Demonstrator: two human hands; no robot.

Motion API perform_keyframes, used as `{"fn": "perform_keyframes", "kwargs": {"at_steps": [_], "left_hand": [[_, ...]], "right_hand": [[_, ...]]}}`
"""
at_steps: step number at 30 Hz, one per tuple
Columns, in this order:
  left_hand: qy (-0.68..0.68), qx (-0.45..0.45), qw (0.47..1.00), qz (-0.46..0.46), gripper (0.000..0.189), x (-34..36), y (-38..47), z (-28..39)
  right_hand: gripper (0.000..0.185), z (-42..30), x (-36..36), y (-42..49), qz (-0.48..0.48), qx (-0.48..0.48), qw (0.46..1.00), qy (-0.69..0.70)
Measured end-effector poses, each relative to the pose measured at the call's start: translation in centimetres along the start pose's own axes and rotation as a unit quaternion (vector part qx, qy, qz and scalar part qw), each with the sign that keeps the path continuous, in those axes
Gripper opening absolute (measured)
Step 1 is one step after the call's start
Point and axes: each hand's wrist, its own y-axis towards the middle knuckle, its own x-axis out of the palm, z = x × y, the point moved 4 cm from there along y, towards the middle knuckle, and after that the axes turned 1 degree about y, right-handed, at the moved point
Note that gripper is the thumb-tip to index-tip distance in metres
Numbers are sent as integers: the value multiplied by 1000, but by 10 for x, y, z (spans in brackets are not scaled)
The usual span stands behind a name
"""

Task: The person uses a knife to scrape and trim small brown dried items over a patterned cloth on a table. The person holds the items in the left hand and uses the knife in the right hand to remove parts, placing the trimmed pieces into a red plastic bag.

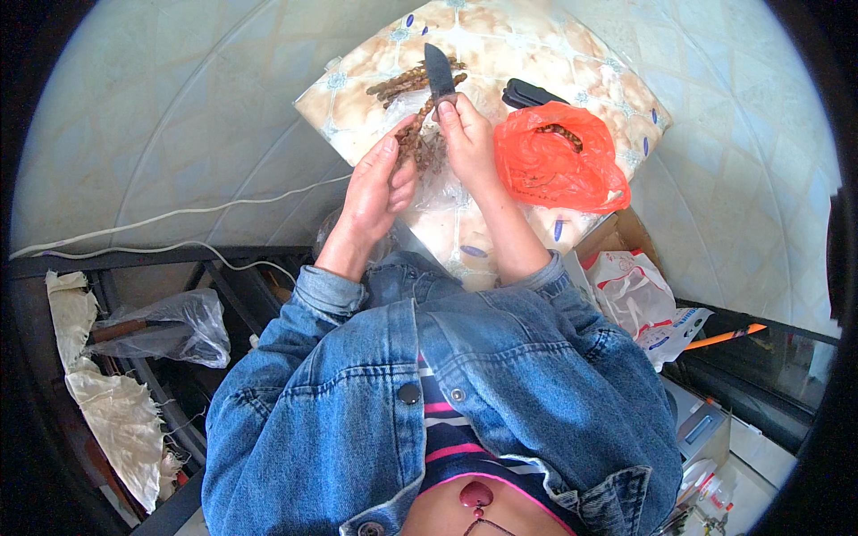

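Observation:
My left hand point(383, 175) grips a knobbly brown root or rhizome point(410, 134), held upright over the patterned table. Close beside it, my right hand point(467, 137) holds a knife point(439, 72) by its handle, most of which is hidden, with the dark blade pointing up and away. Several similar brown pieces point(402, 84) lie behind the hands. Under the hands is a clear plastic sheet or bag point(439, 184) with small brown bits. Right of my right hand, an open red plastic bag point(563, 177) holds a brown piece point(562, 134).
A black case-like object point(533, 94) lies behind the red bag. The patterned tabletop point(623, 87) ends in a corner near my body. A white cable point(201, 208) crosses the floor at left. Below right of the table stands a cardboard box point(627, 231) beside a white plastic bag point(633, 288).

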Motion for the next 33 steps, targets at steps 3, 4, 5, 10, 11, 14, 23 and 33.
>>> {"fn": "perform_keyframes", "kwargs": {"at_steps": [3,4,5,10,11,14,23,33], "left_hand": [[42,3,999,8,40,0,0,-1],[50,-2,999,14,40,1,0,-1],[58,-8,998,20,40,2,0,-1],[73,-6,997,23,41,3,-2,0],[78,-7,997,24,41,4,-2,0],[90,3,995,30,41,5,-3,1],[276,61,951,127,39,-4,9,0],[-39,-27,999,-20,38,-10,2,0]], "right_hand": [[18,0,-1,0,-13,11,1000,-22],[18,-1,-1,0,-15,12,999,-34],[19,-4,-1,-1,-10,0,999,-43],[22,-11,3,-1,18,-63,997,-28],[22,-11,3,-2,19,-60,997,-37],[23,-11,1,-3,20,-41,997,-59],[32,13,5,-3,-60,103,992,49],[35,15,-6,2,6,97,991,92]]}}
